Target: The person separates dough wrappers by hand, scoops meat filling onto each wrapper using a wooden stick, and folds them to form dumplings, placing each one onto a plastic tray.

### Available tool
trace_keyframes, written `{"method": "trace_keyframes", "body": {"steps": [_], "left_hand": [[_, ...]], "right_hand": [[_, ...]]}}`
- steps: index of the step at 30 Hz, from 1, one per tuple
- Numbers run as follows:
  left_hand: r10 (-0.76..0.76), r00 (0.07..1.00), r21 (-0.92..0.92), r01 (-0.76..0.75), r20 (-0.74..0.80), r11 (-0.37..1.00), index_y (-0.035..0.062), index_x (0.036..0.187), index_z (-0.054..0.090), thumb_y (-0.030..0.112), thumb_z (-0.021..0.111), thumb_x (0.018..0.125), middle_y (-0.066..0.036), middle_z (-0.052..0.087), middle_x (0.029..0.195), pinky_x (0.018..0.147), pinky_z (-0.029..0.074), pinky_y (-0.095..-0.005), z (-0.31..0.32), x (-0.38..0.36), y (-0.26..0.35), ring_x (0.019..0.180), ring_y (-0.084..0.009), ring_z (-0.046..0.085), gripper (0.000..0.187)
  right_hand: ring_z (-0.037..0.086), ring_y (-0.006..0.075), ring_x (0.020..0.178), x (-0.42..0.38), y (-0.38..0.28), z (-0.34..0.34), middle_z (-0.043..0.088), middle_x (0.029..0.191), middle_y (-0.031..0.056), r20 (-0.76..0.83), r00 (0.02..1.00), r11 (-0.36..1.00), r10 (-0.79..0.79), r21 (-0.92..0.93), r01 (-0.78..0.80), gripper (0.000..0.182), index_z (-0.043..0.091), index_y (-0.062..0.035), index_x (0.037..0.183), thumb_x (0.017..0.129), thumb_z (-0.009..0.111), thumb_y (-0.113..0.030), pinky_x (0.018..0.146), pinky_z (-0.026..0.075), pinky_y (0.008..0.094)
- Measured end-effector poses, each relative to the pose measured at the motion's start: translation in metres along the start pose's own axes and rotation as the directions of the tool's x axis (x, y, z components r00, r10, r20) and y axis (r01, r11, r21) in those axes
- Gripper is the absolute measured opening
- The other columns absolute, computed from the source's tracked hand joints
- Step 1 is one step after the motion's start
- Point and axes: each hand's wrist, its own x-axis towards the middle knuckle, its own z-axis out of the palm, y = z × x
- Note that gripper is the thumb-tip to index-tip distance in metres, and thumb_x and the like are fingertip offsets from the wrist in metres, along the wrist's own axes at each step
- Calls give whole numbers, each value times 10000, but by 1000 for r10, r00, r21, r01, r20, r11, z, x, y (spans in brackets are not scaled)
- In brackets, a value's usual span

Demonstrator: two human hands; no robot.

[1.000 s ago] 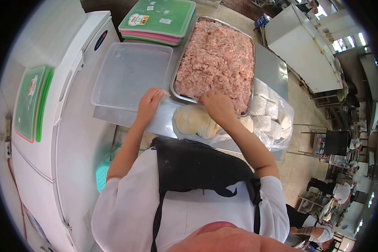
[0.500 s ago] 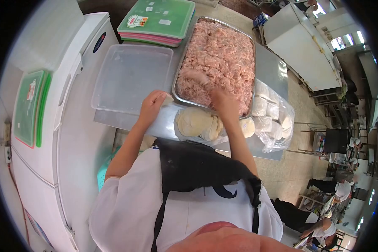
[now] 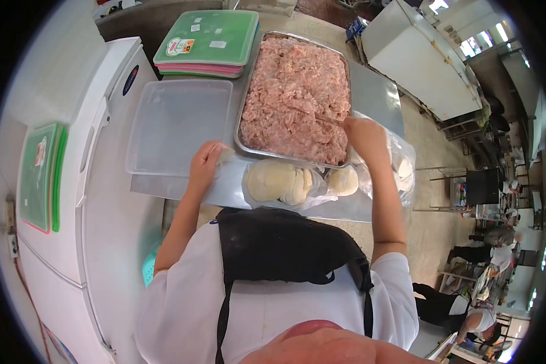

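A metal tray (image 3: 239, 136) heaped with pink minced meat (image 3: 297, 100) lies on the steel table. Over its right side is my right hand (image 3: 367, 138), closed on a thin stick-like tool (image 3: 329, 120) whose far end touches the meat. My left hand (image 3: 206, 159) is closed left of the tray's near corner, pinching a pale dough wrapper (image 3: 225, 153), mostly hidden by the fingers. Between my hands, near the table's front edge, rest a fanned stack of round dough wrappers (image 3: 279, 182) and a smaller stack (image 3: 343, 181) on clear plastic.
A clear plastic container (image 3: 179, 127) sits on the table's left, below stacked green-lidded boxes (image 3: 206, 42). Bagged wrappers (image 3: 404, 167) lie at right, partly behind my forearm. A white fridge (image 3: 124, 182) stands at left, a white chest (image 3: 418, 67) beyond. Several people work far right.
My right hand has moved right across the meat, and the tool now shows clearly. My left hand stays beside the tray. The whole view has shifted slightly.
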Motion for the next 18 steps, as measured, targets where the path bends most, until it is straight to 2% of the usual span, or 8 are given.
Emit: {"method": "trace_keyframes", "body": {"steps": [3, 4, 7, 10, 15, 18], "left_hand": [[8, 1000, 8, -8, -17, 1000, 5, 946, 663, 170, 512, 989, -44, 641, 928, 822, 449, -268, -1, -7, 2, 885, -129, 588, 228], [9, 1000, 5, -9, -21, 1000, 9, 947, 666, 172, 512, 991, -41, 643, 927, 824, 450, -269, 0, -8, 3, 887, -126, 588, 229], [-82, 997, -75, 83, 4, 994, 18, 950, 675, 183, 511, 995, -33, 645, 924, 827, 454, -270, 10, -13, 12, 887, -119, 589, 237], [3, 1000, -65, -4, -6, 998, 23, 955, 680, 199, 514, 996, -30, 646, 926, 824, 457, -270, 25, -17, 24, 886, -111, 590, 245], [-6, 1000, -21, 6, -7, 1000, 25, 967, 679, 209, 515, 994, -33, 646, 925, 819, 458, -270, 36, -22, 24, 888, -114, 593, 248], [-5, 1000, -14, 5, -29, 1000, 25, 970, 678, 201, 513, 990, -34, 646, 925, 818, 458, -270, 41, -24, 26, 887, -118, 594, 243]], "right_hand": [[672, 324, 710, 10, -2, -40, 672, 742, 142, -51, 999, 1000, 17, 3, -17, 189, 670, -85, 799, 889, 552, -201, 612, 521, 451], [673, 327, 698, 21, -2, -32, 675, 754, 146, -142, 989, 999, -25, 37, 30, 153, 661, -71, 779, 849, 542, -136, 607, 525, 446], [675, 340, 688, 64, -12, 28, 673, 747, 160, -360, 922, 986, -139, 32, 162, 145, 662, -47, 774, 820, 537, -105, 600, 528, 456], [679, 351, 691, 68, -54, 44, 673, 746, 179, -277, 943, 972, -184, 93, 217, 150, 661, -34, 773, 819, 533, -99, 601, 538, 460], [687, 328, 678, 19, -73, 37, 674, 733, 177, -162, 960, 936, -229, 235, 263, 144, 670, -47, 771, 809, 539, -93, 587, 548, 446], [691, 307, 668, 4, -62, 67, 675, 722, 161, -246, 927, 916, -282, 220, 336, 129, 676, -57, 768, 798, 557, -94, 558, 546, 414]]}}
